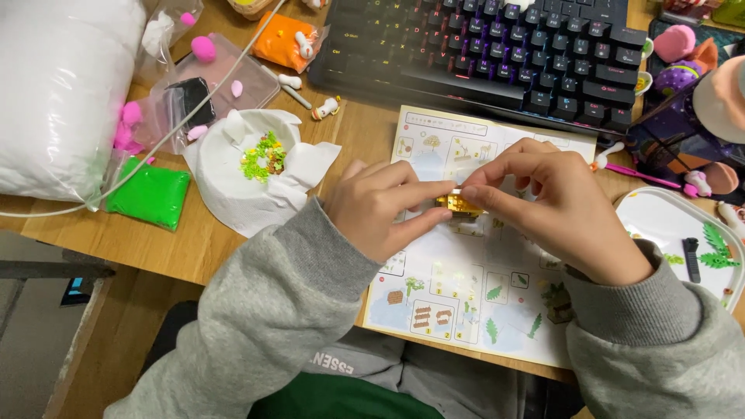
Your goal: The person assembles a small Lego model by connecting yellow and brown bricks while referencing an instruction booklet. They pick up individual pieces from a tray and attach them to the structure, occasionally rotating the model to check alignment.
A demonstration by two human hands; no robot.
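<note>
Hands: left hand (380, 208) & right hand (555, 208) meet fingertip to fingertip, both pinched on small yellow brick piece (458, 204)
Position: held just above instruction sheet (466, 287), prob. to match diagrams
Piece: glossy translucent yellow, mostly hidden by fingers
Nearby: keyboard (497, 46) behind; white bowl (256, 167) w/ tiny bits at left

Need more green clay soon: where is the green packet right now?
In the head view, the green packet lies on the wooden desk at far left, beside the white bowl and below the big white bag.
</note>
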